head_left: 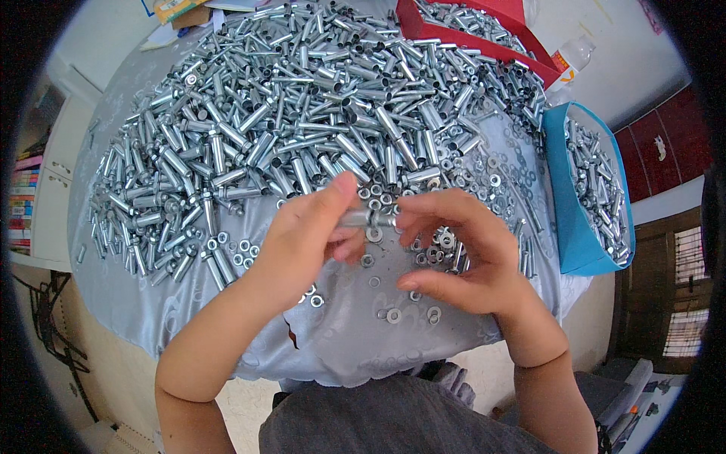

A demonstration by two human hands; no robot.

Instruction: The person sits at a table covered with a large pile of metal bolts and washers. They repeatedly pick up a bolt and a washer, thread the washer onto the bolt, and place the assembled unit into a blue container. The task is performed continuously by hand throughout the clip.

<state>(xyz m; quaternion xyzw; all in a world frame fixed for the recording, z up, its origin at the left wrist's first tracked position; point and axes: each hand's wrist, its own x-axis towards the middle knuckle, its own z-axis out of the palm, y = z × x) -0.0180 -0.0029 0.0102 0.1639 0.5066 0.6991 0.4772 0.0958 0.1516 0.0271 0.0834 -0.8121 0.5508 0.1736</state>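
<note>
A silvery sleeve anchor bolt (pixel 357 219) lies across the grip of my left hand (pixel 302 231), whose fingers and thumb close round its sleeve. Its threaded end, slightly blurred, points right toward my right hand (pixel 473 253). That hand is open: the thumb stands well apart below, while the fingertips curl close to the bolt's end. Whether they touch it I cannot tell. Beneath both hands lie loose nuts (pixel 421 257) and flat washers (pixel 394 315). A large heap of metal sleeves and bolts (pixel 302 113) spreads just beyond.
A grey patterned cloth (pixel 340 344) covers the rounded table. Behind the heap at right sits a red box (pixel 541 66) holding metal parts, near a plastic bottle (pixel 575 57). A blue box (pixel 575 253) full of bolts stands at the right edge.
</note>
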